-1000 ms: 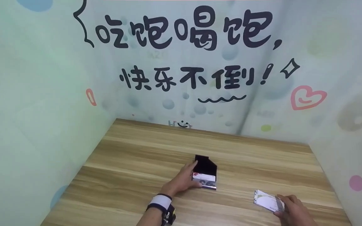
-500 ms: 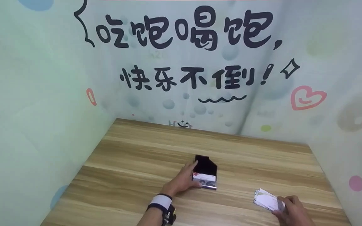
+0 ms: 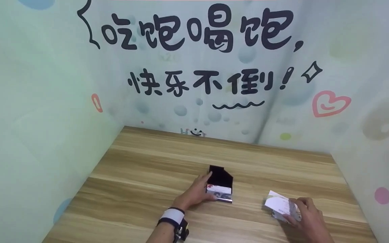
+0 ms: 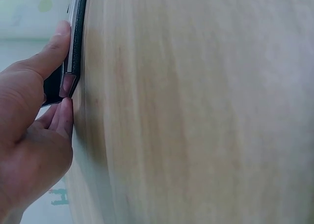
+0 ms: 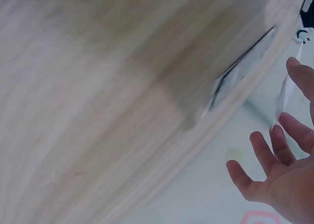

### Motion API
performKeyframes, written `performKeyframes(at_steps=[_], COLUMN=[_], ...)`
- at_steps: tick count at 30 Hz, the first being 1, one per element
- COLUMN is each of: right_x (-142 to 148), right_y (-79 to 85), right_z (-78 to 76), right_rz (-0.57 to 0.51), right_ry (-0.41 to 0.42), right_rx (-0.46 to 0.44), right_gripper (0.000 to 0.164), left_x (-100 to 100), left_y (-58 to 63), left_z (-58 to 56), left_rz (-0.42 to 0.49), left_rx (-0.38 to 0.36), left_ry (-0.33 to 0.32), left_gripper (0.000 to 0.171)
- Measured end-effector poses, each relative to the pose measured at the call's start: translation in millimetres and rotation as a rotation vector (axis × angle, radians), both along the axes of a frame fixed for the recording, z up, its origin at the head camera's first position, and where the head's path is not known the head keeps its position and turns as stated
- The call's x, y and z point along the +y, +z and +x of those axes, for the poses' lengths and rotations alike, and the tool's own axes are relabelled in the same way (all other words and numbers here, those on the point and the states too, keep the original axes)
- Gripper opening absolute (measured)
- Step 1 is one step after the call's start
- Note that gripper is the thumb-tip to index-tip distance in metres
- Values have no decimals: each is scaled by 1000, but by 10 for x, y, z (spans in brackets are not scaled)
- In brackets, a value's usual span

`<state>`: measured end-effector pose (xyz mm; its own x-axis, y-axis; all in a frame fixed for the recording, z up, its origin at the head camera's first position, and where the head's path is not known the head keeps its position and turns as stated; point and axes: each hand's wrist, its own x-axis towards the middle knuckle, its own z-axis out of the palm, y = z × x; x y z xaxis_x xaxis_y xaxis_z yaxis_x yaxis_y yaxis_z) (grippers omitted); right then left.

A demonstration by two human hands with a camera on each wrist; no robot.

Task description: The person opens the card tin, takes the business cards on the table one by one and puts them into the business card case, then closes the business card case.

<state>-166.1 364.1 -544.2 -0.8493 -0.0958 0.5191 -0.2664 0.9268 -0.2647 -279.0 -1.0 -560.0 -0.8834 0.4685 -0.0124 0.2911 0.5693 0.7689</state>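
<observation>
My left hand grips a card case by its left side, thumb at the near edge. The case's black lid stands open, and cards with a white and grey pattern lie in its lower part. In the left wrist view, thumb and fingertips hold the dark edge of the case. To the right, my right hand pinches a white card between thumb and fingers, tilted above the table. Under it a small stack of patterned cards lies on the wood, partly covered by card and hand.
The wood-grain table has a pale printed curtain along its back and both sides. A white band and a dark device sit on the left wrist.
My right hand has lifted the top card off the stack and moved it slightly up and left; the other cards stay on the table. My left hand and the case keep their place.
</observation>
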Motion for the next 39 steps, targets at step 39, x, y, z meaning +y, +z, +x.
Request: performKeyframes(at_steps=[39], right_x=[-1049], right_y=[80], right_z=[-858], right_rz=[69], right_ry=[207], right_rx=[14], right_gripper=[52], left_x=[28], left_y=[-36], left_z=[-35], left_rz=[-26], left_rx=[50], left_ry=[1], left_gripper=[97])
